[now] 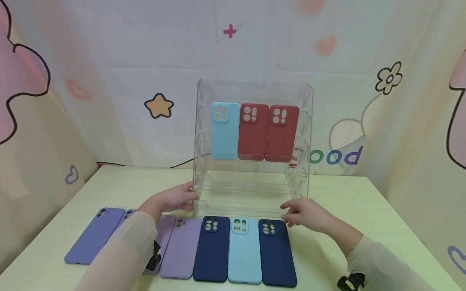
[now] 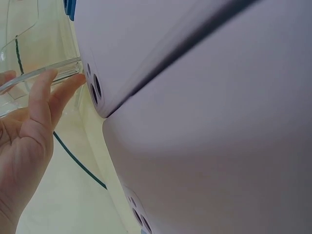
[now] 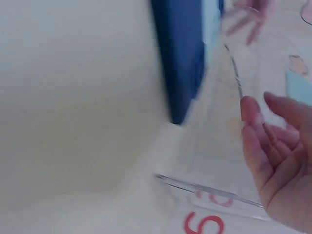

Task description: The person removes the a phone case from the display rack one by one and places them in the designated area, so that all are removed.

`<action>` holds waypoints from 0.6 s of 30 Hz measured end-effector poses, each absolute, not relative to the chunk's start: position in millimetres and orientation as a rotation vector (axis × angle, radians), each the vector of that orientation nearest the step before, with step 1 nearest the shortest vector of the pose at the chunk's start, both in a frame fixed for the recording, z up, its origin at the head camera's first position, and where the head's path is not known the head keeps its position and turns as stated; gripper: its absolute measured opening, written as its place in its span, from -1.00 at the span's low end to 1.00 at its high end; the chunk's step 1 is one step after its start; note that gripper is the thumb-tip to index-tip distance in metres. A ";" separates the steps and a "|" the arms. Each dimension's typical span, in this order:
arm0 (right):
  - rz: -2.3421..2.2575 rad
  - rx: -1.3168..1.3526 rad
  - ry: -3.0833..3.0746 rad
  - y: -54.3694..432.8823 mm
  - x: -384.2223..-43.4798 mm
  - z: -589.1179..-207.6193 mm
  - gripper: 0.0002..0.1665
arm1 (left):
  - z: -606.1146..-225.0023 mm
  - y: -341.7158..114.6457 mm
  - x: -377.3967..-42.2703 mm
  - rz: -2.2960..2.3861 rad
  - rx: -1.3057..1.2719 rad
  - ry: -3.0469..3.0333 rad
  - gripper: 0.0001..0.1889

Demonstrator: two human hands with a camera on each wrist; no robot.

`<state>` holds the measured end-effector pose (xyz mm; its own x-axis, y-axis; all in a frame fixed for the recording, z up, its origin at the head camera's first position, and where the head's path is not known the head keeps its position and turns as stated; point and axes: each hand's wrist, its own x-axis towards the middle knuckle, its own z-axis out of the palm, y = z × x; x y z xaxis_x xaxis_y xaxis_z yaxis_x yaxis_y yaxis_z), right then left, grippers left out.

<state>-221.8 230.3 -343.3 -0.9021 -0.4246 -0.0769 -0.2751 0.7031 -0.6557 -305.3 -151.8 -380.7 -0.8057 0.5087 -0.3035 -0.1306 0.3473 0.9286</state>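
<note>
A clear tiered display rack point(image 1: 251, 208) stands on the table, with a light blue phone case point(image 1: 225, 137) and two red phone cases point(image 1: 252, 135) upright on an upper tier. My left hand point(image 1: 176, 198) grips the rack's lower left side; the left wrist view shows fingers on both sides of the clear panel point(image 2: 61, 66). Near the rack's front right corner, my right hand point(image 1: 307, 214) hovers with loosely bent fingers and holds nothing. Before the rack lie a navy phone case point(image 1: 212, 254), a light blue one point(image 1: 244, 254) and another navy one point(image 1: 278, 258).
Further left lie a lilac phone case point(image 1: 181, 250), a second lilac one partly behind my left sleeve point(image 1: 120, 250), and periwinkle cases point(image 1: 94, 238). A printed cloth point(image 1: 255, 52) hangs behind the pale table point(image 1: 346, 202).
</note>
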 end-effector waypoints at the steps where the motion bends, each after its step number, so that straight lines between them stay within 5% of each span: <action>1: -0.997 -0.579 2.701 230.4 -225.5 -337.4 -0.56 | -380.5 -152.7 -304.8 1.493 0.330 2.055 -0.21; 18: -1.399 -0.349 2.950 238.8 -280.4 -265.3 -0.46 | -380.0 -153.1 -303.5 1.492 0.327 2.061 -0.22</action>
